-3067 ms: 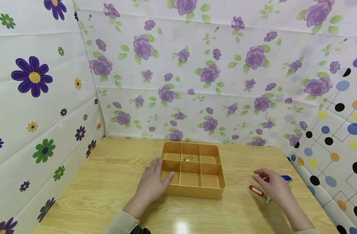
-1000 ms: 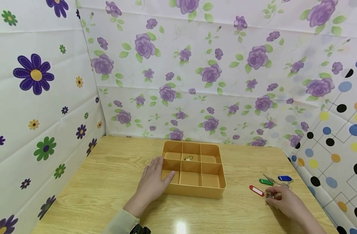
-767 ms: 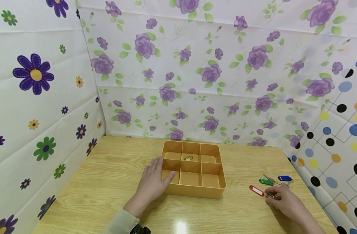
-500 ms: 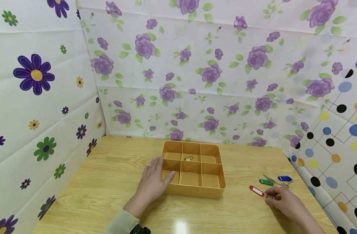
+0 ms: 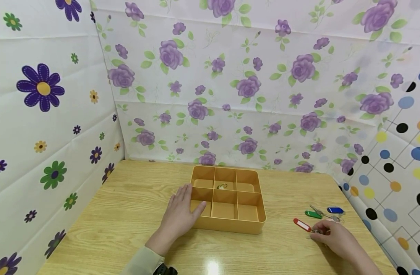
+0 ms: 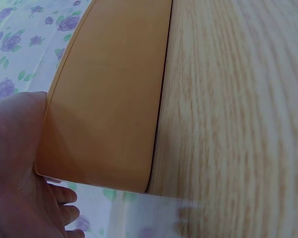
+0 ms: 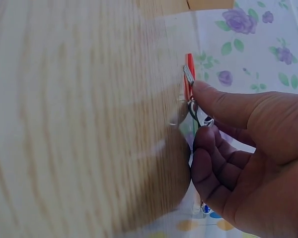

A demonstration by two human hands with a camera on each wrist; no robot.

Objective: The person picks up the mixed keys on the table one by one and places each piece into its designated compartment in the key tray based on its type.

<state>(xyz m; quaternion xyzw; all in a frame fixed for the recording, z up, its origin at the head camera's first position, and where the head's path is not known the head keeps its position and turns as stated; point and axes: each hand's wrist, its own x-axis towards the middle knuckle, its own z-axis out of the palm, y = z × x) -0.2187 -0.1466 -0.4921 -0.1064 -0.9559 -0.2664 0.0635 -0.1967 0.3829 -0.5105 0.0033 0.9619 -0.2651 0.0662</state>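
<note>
My left hand (image 5: 178,214) rests at the near left corner of a tan box (image 5: 230,225) with several compartments. Its fingers lie fairly straight along the left side, and the thumb reaches over the rim. In the left wrist view the hand (image 6: 20,163) touches the box wall (image 6: 104,99). My right hand (image 5: 337,235) pinches the metal ring (image 7: 194,111) of a red-tagged key set low over the table; fingers partly hide the metal parts. The red key tag (image 5: 302,225) points left from the fingertips.
Just behind the right hand lie a green key tag (image 5: 313,214), a key (image 5: 316,209) and a blue key tag (image 5: 335,210). A small ringed item (image 5: 222,186) sits in the box's back middle compartment. Patterned cloth (image 5: 247,88) borders the wooden table (image 5: 127,206) behind and at both sides.
My right hand has come down and slightly right to the red-tagged keys, uncovering the green tag. Over the last second its fingers shift only slightly at the ring. The left hand stays put.
</note>
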